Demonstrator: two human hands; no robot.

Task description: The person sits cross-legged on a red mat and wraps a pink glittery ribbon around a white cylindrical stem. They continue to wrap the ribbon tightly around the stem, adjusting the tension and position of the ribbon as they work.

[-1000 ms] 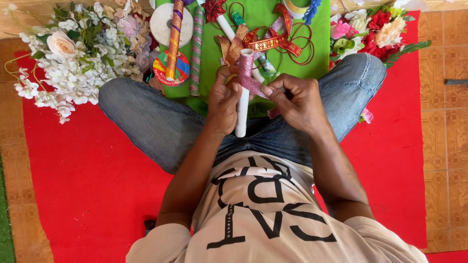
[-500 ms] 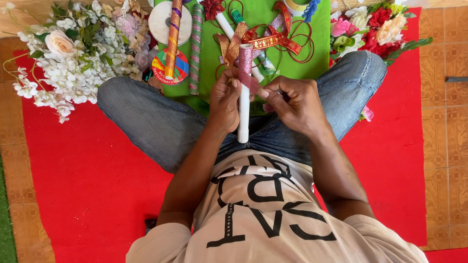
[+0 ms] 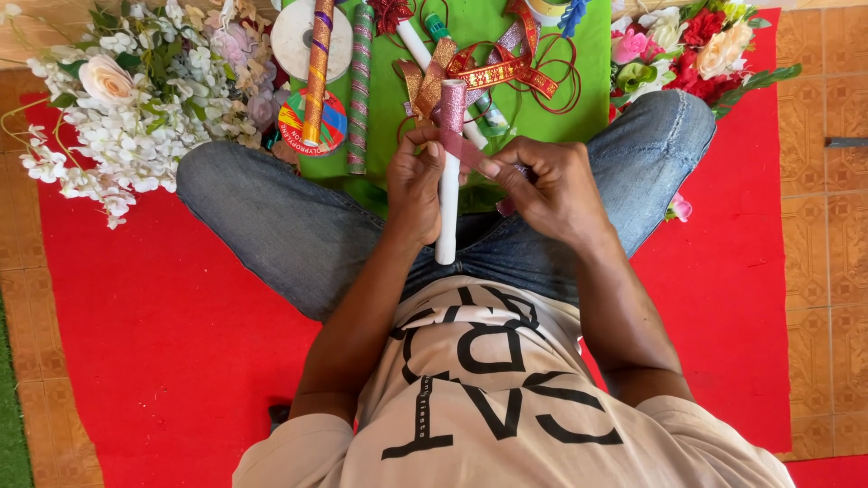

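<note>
Squarely over the lap, the left hand (image 3: 414, 185) closes its grip around a white stick (image 3: 448, 212), held upright with its top end already wrapped in pink glitter ribbon (image 3: 452, 107). Beside it, the right hand (image 3: 551, 185) pinches the ribbon's loose tail between thumb and fingers, seemingly taut, though the fingers hide part of it. Beyond the knees lies a green cloth (image 3: 542, 108) with other wrapped sticks (image 3: 360, 86) and red-gold ribbons (image 3: 502, 72). White flowers (image 3: 136, 108) lie to the left on the red mat (image 3: 163, 343).

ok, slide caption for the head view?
Left hand holds white stick while right hand pulls pink glitter ribbon around it.
</note>
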